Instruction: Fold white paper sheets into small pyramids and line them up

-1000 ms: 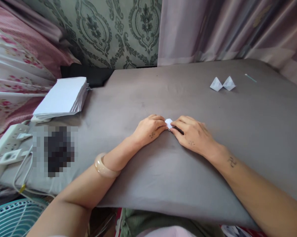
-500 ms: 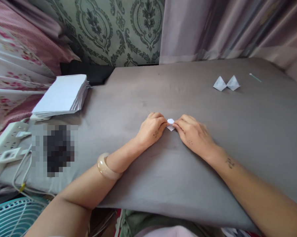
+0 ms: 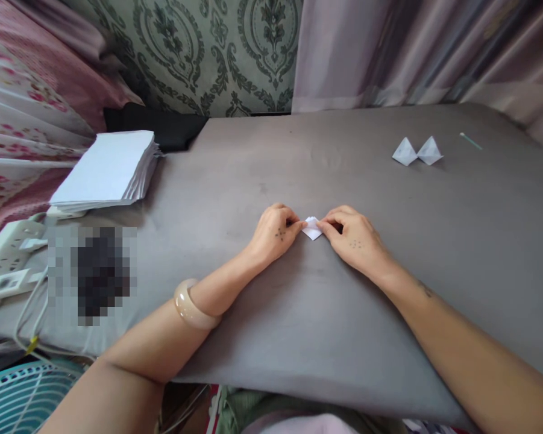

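Observation:
A small folded piece of white paper (image 3: 312, 228) lies on the grey cloth-covered table (image 3: 298, 313) near the middle. My left hand (image 3: 275, 231) pinches its left corner with curled fingers. My right hand (image 3: 352, 239) pinches its right corner in the same way. Both hands rest on the cloth. A pale bangle (image 3: 190, 305) sits on my left wrist.
A stack of white paper sheets (image 3: 108, 170) lies at the table's left edge. Two folded white paper pieces (image 3: 416, 151) sit at the far right, with a thin stick (image 3: 470, 141) beyond them. A white power strip (image 3: 6, 259) and a teal fan grille (image 3: 25, 395) are at lower left.
My hands have drawn slightly apart, so more of the small folded paper shows between them. The camera has shifted a little.

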A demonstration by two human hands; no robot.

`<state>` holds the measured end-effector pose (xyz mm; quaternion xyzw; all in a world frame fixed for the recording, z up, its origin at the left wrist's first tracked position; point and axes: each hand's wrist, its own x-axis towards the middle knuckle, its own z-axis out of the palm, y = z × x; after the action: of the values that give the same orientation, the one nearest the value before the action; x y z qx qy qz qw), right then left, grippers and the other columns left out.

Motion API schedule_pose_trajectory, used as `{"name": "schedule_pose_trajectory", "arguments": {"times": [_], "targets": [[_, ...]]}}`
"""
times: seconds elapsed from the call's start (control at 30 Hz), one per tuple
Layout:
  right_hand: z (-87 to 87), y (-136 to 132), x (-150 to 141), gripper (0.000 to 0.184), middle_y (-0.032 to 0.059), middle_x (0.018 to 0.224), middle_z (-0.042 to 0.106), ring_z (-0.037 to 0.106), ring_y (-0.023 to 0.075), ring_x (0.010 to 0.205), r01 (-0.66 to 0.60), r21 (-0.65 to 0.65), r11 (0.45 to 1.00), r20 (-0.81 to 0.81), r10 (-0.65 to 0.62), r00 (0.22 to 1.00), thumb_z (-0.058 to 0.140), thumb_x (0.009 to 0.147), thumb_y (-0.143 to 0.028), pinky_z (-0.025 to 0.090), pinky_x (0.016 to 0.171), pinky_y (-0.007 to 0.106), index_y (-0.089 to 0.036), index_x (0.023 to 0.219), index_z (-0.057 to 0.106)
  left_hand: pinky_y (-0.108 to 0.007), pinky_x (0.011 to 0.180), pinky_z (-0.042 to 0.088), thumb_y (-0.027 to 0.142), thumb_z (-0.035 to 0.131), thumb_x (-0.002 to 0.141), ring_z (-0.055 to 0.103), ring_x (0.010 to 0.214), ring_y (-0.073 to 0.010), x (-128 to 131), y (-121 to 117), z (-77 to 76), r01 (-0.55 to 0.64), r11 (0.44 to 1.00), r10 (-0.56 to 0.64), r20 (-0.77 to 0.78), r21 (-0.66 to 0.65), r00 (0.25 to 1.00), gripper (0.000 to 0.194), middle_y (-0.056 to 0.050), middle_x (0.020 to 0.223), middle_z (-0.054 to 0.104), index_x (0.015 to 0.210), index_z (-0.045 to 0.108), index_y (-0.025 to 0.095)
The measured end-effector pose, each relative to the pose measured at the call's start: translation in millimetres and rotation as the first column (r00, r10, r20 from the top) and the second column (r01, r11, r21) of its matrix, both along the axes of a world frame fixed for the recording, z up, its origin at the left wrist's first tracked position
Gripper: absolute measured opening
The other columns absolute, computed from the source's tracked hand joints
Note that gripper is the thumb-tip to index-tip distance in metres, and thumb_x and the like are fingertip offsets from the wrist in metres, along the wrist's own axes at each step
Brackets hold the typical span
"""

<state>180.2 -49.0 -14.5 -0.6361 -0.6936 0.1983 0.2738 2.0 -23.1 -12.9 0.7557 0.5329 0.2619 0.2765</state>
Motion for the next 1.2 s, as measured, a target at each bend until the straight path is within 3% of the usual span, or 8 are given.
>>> {"name": "schedule_pose_trajectory", "arguments": {"times": [0.13,0.37,0.63,0.73,0.83,0.97,1.07,1.2], "targets": [[-0.1,4.1,-0.2,0.023,0.0049,0.097,0.066,0.058,0.014,0.07,0.012,-0.03,0.999,-0.056,-0.014,0.998,0.058,0.084,-0.037,0.045,0.069,0.031,-0.02,0.072,0.069,-0.034,0.08,0.051,0.023,0.059,0.084,0.058,0.083,-0.0174,1.2,0.0,-0.9,0.009,1.0,-0.008,-0.042,0.006,0.999,0.015,-0.008,0.089,0.063,0.076,0.067,0.015],[9.8,10.2,4.8,0.025,0.0042,0.098,0.069,0.061,0.0161,0.077,0.04,-0.203,0.978,-0.142,-0.07,0.987,0.064,0.077,-0.042,0.045,0.072,0.03,-0.019,0.069,0.07,-0.035,0.08,0.051,0.022,0.06,0.081,0.058,0.083,-0.0186,2.5,2.7,3.2,-0.008,0.999,0.006,-0.042,-0.032,0.999,0.012,-0.008,0.087,0.062,0.075,0.069,0.015],[11.9,17.8,5.3,0.025,0.0029,0.08,0.067,0.057,0.0147,0.065,0.092,-0.294,0.951,-0.038,-0.108,0.993,0.067,0.071,-0.045,0.041,0.058,0.027,-0.02,0.073,0.069,-0.029,0.071,0.049,0.024,0.062,0.076,0.055,0.073,-0.0146,2.1,7.9,6.7,-0.003,0.999,0.001,-0.043,-0.054,0.999,0.012,-0.006,0.081,0.062,0.072,0.069,0.014],[9.7,21.6,7.4,0.027,0.003,0.08,0.066,0.056,0.0139,0.064,0.049,-0.277,0.96,-0.049,-0.064,0.997,0.068,0.07,-0.047,0.04,0.056,0.026,-0.019,0.07,0.068,-0.025,0.06,0.044,0.032,0.055,0.082,0.052,0.063,-0.0123,-2.3,12.5,4.5,-0.016,0.991,0.018,0.015,-0.136,1.0,0.025,-0.003,0.071,0.06,0.071,0.069,0.014],[10.9,24.8,8.8,0.028,0.002,0.072,0.064,0.053,0.0125,0.06,0.016,-0.307,0.952,-0.077,-0.041,0.996,0.068,0.07,-0.046,0.038,0.053,0.025,-0.018,0.067,0.067,-0.023,0.055,0.04,0.034,0.049,0.086,0.049,0.058,-0.0109,-6.3,14.7,0.8,-0.061,0.981,0.088,0.144,-0.187,0.986,0.029,-0.001,0.064,0.059,0.083,0.07,0.015],[18.8,27.8,7.9,0.025,-0.0028,0.055,0.053,0.042,0.009,0.049,0.011,-0.409,0.912,-0.087,-0.051,0.995,0.071,0.069,-0.043,0.031,0.046,0.024,-0.018,0.067,0.066,-0.023,0.061,0.045,0.025,0.055,0.084,0.054,0.064,-0.0113,-3.8,10.2,-1.0,0.03,0.995,-0.008,0.209,-0.1,0.978,0.019,-0.001,0.074,0.065,0.092,0.07,0.016],[24.6,30.6,6.8,0.026,-0.0037,0.051,0.049,0.037,0.0075,0.046,-0.011,-0.45,0.893,-0.098,-0.038,0.994,0.072,0.069,-0.042,0.028,0.043,0.024,-0.017,0.064,0.066,-0.026,0.071,0.048,0.019,0.053,0.085,0.059,0.074,-0.0131,1.2,5.6,-0.9,0.142,0.989,-0.145,0.097,0.037,0.985,0.018,-0.004,0.086,0.068,0.091,0.071,0.018],[26.9,34.3,10.3,0.025,-0.0013,0.053,0.054,0.043,0.0084,0.047,-0.028,-0.489,0.872,-0.138,-0.046,0.989,0.075,0.068,-0.041,0.034,0.043,0.023,-0.017,0.065,0.067,-0.028,0.078,0.049,0.018,0.05,0.089,0.062,0.081,-0.0149,3.1,4.8,-6.3,0.247,0.952,-0.243,-0.041,0.183,0.969,0.022,-0.006,0.091,0.067,0.091,0.071,0.018]]}}
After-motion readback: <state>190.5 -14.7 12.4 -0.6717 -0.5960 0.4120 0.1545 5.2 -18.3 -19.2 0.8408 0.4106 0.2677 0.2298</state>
